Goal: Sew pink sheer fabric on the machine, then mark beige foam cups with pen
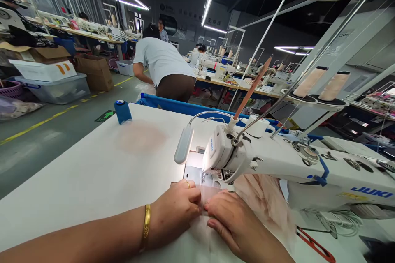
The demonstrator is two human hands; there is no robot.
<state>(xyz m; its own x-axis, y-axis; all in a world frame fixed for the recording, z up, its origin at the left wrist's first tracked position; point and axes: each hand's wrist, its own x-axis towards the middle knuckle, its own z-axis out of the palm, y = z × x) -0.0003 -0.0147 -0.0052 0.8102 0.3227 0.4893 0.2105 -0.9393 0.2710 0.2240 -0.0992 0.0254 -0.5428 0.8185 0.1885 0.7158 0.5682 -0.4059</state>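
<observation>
My left hand (177, 209), wearing a gold ring and a gold bangle, has its fingers curled shut on the near edge of a sheer pale pink fabric (209, 193). Close beside it, my right hand (236, 222) grips the same fabric, fingers bent over it and thumb low. Both sit just in front of the presser foot of a white sewing machine (265, 154), whose lamp (184, 144) lights the spot. More of the pink fabric (262, 201) lies bunched under the machine arm, to the right. My hands partly cover the piece they hold.
A blue thread cone (122, 111) and a sheer pink piece (142, 136) rest on the white table (92, 181). An orange-red handled tool (316, 245) lies at the right. Two pale thread cones (335, 85) stand behind the machine. Beyond the blue cloth trough (185, 107), a person (165, 61) bends over.
</observation>
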